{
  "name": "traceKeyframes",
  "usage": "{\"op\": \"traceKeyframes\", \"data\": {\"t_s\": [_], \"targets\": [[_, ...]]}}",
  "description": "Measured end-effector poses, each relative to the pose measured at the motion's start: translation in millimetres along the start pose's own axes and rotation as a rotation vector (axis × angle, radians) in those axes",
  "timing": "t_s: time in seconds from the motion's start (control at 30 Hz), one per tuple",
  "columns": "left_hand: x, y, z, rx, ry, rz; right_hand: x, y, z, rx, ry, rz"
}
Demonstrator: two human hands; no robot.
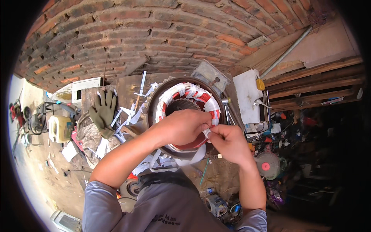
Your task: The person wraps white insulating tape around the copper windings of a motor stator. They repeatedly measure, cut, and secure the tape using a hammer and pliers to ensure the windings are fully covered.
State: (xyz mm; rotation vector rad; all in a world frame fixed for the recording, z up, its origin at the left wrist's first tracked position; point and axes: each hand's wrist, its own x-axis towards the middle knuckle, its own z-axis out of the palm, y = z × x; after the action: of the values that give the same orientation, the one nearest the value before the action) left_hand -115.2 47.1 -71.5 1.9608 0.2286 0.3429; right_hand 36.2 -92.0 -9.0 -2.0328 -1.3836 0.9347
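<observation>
A round motor stator [151, 101] with a dark metal housing stands on the wooden bench in front of me. Its ring of winding ends [170, 94] shows red, with bands of white wrapping around it. My left hand [186, 125] reaches across the stator's opening, its fingers curled and closed at the ring's near right side. There it meets my right hand [228, 142], which pinches a piece of white tape [207, 133] between thumb and forefinger. The left fingertips close on the same tape, partly hidden by the hand itself.
Left of the stator lie white strips [131, 115] and a dark green glove [103, 111] on cloth. Behind it sits a clear plastic box [210, 75]; a white case [247, 94] stands to the right. A brick wall [154, 38] closes the back. A fan [267, 165] and clutter lie lower right.
</observation>
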Motion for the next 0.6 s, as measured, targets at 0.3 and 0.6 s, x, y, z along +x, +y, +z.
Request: {"op": "traceKeyframes", "data": {"t_s": [0.3,0.6], "targets": [[-3.5,7.2,-5.6,-0.112,0.136,-0.064,9.5,4.2,-8.8,0.947,-0.040,0.540],[-0.6,21.8,-8.2,0.207,-0.004,-0.296,10.7,12.5,-11.9,0.820,-0.141,0.454]]}}
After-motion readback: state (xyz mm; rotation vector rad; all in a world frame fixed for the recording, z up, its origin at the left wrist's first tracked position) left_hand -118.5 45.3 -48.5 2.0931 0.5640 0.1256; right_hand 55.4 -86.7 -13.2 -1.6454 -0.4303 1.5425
